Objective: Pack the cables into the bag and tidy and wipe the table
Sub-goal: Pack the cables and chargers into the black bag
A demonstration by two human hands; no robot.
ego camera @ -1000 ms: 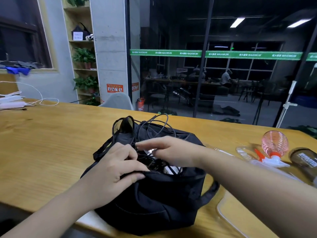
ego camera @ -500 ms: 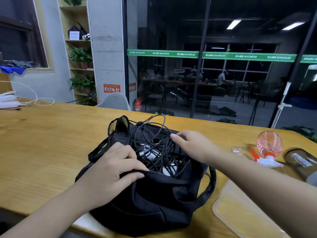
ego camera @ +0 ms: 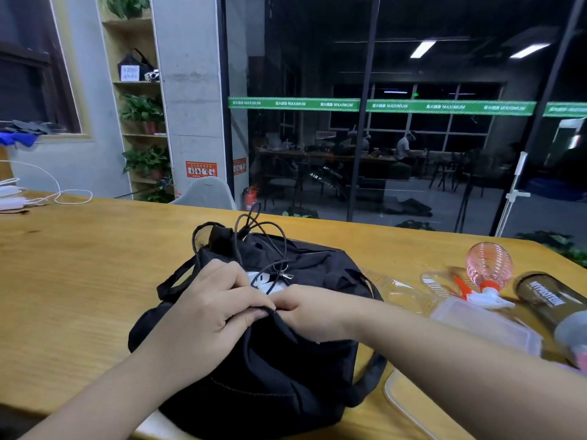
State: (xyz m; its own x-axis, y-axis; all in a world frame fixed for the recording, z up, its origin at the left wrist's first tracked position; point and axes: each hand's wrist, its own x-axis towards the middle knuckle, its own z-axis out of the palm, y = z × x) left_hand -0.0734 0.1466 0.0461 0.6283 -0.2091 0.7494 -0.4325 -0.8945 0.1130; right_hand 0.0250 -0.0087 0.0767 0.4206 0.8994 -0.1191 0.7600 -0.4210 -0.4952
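A black fabric bag (ego camera: 279, 369) stands on the wooden table (ego camera: 79, 274) right in front of me. Dark cables (ego camera: 270, 246) loop out of its open top, and something white shows inside. My left hand (ego camera: 209, 312) grips the near rim of the bag's opening with curled fingers. My right hand (ego camera: 311, 312) pinches the same rim right beside it, so the fingertips of both hands meet. A zipper pull (ego camera: 286, 274) lies just beyond my hands.
To the right lie a pink spray bottle (ego camera: 487, 274), a dark bottle (ego camera: 552, 303), a clear plastic box (ego camera: 486, 325) and a clear tray (ego camera: 409, 404) near the front edge. White chargers and cable (ego camera: 19, 195) sit at the far left. A glass wall stands behind the table.
My right hand left the far side of the opening and came to the near rim beside my left hand. The opening is narrower now and fewer cable loops show.
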